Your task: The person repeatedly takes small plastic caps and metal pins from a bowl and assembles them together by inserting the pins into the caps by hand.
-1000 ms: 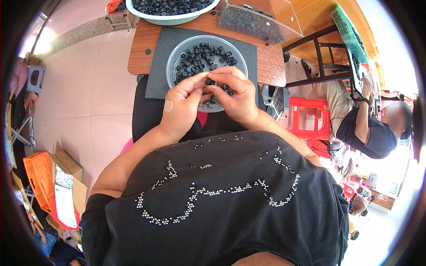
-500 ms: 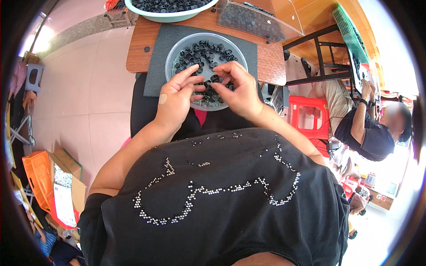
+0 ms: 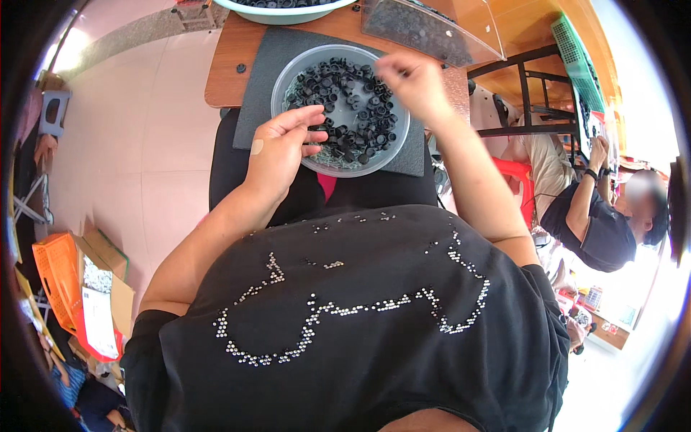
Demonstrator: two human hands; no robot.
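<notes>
A round clear plastic bowl [image 3: 279,97] holds many small black plastic caps [image 3: 376,115] and, along its near left side, small thin bits too fine to name. It rests on a dark grey mat [image 3: 259,93]. Over the bowl's near left rim is my left hand [image 3: 277,147], a plaster on its back. Its fingers are apart, and I see nothing held in them. My right hand [image 3: 421,86] is raised at the bowl's far right rim, by the clear box. Motion smears its curled fingertips, so whether they hold anything is unclear.
On the brown wooden table [image 3: 227,79] stand a pale green basin [image 3: 288,14] of black parts and a clear box [image 3: 432,36] with dark pieces. A co-worker [image 3: 604,223] sits at the right beside a green basket [image 3: 576,61]. Orange crates [image 3: 57,277] and a carton lie at left.
My right hand has left the bowl's middle, moving away and to the right. The hands are now apart; the left has shifted slightly left. The whole view has tilted a little.
</notes>
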